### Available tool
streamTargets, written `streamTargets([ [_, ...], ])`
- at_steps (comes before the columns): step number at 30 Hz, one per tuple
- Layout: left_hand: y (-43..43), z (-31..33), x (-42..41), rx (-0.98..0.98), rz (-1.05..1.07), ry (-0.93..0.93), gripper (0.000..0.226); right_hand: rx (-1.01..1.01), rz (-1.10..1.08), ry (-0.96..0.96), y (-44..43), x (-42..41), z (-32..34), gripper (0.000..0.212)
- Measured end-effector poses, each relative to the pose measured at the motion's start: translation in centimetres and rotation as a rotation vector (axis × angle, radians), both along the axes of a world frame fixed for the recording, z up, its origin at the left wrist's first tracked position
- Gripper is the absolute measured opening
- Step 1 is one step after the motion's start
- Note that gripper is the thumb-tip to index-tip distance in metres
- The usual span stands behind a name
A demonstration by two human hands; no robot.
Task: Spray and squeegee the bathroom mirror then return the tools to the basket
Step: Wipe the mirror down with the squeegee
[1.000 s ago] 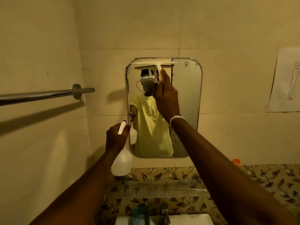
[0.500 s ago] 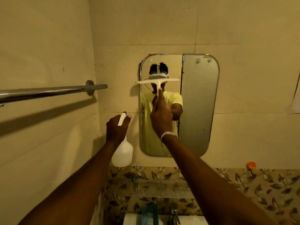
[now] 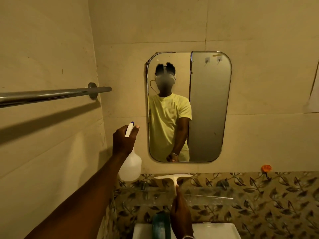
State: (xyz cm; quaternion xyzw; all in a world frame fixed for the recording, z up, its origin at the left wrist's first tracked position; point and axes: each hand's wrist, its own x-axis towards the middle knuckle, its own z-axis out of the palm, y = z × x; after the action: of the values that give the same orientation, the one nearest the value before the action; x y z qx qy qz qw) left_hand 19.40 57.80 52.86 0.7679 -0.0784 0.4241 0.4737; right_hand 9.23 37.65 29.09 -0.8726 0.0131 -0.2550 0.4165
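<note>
The rounded bathroom mirror (image 3: 208, 107) hangs on the tiled wall ahead. My left hand (image 3: 123, 140) grips the trigger head of a white spray bottle (image 3: 130, 165), held upright just left of the mirror's lower corner. My right hand (image 3: 180, 213) holds the handle of a white squeegee (image 3: 173, 177), whose blade lies level just below the mirror's bottom edge, off the glass. No basket is in view.
A chrome towel rail (image 3: 51, 94) juts from the left wall. A glass shelf (image 3: 203, 195) runs under the mirror against leaf-patterned tiles. Below it sits a white basin (image 3: 215, 230) with a teal object (image 3: 160, 225). An orange hook (image 3: 266, 168) sits at the right.
My right hand has drawn the squeegee straight down the left part of the mirror, from the top edge to below the bottom edge. The left hand with the bottle has stayed put.
</note>
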Motion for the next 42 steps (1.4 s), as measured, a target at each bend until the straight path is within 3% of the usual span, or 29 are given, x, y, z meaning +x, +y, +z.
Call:
streamTargets([
  [4,0.2,-0.2,0.5,0.001,0.008,0.008,0.043,0.007,-0.081,-0.203,-0.6,0.7,6.0,0.054],
  [8,-0.4,-0.3,1.0,0.004,-0.015,0.006,0.044,0.102,-0.027,-0.441,-1.5,2.2,19.3,0.05],
  [12,-1.1,0.3,1.4,-0.005,-0.04,-0.008,0.043,0.065,-0.018,-0.663,-2.6,4.0,32.0,0.047],
  [16,-1.7,1.1,1.5,0.013,-0.05,-0.037,0.046,0.095,0.004,-0.687,-3.2,6.0,40.9,0.049],
  [20,-2.0,1.6,1.6,0.013,-0.068,-0.036,0.052,0.06,-0.03,-0.634,-3.0,7.5,43.1,0.047],
  [25,-1.8,1.3,2.5,0.015,-0.048,-0.052,0.043,-0.057,-0.084,-0.627,-3.2,9.1,38.7,0.055],
  [29,-1.5,1.0,2.8,-0.009,-0.054,-0.039,0.047,-0.02,-0.075,-0.627,-3.3,7.8,28.2,0.051],
  [37,-1.4,0.2,2.1,0.025,-0.035,-0.02,0.046,-0.086,-0.112,-0.278,-2.9,3.4,5.0,0.065],
  [42,-1.1,0.0,1.5,0.025,-0.04,-0.016,0.047,0.021,-0.104,-0.011,-2.7,0.7,-0.3,0.058],
])
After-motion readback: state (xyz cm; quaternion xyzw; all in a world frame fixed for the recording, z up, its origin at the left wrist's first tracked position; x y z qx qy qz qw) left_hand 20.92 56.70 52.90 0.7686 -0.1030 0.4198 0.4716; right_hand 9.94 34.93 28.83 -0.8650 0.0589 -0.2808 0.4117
